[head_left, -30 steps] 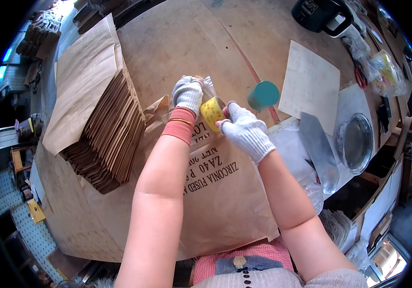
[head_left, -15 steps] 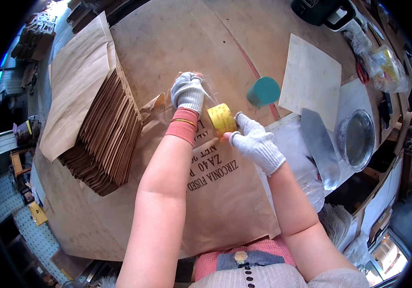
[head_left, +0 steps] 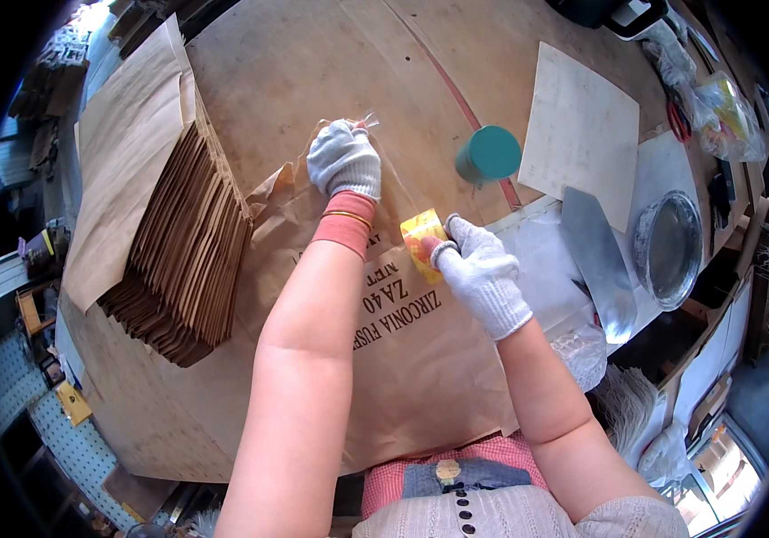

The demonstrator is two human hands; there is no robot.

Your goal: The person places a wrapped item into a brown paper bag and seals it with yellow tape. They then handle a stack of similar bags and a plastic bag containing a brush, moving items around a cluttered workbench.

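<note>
A large brown paper bag (head_left: pixel 429 386) with dark printing lies on the table in front of me. My left hand (head_left: pixel 345 160), in a white knitted glove with bare fingertips, is closed around the gathered far end of the bag. A bit of clear plastic sticks out past its fingers. My right hand (head_left: pixel 485 276), gloved the same way, holds a roll of yellow tape (head_left: pixel 421 240) over the bag, thumb against its side. A faint clear strip seems to run from the roll toward my left hand.
A thick stack of folded brown paper bags (head_left: pixel 182 242) stands at the left. To the right are a teal cylinder (head_left: pixel 492 154), a pale board (head_left: pixel 579 134), a metal sheet (head_left: pixel 598 264) and a round basin (head_left: pixel 669 251). Red-handled scissors (head_left: pixel 677 117) lie farther right.
My left hand has moved slightly away from me and left, still gripping the bag. My right hand and the tape roll have shifted a little right and nearer; the roll has turned.
</note>
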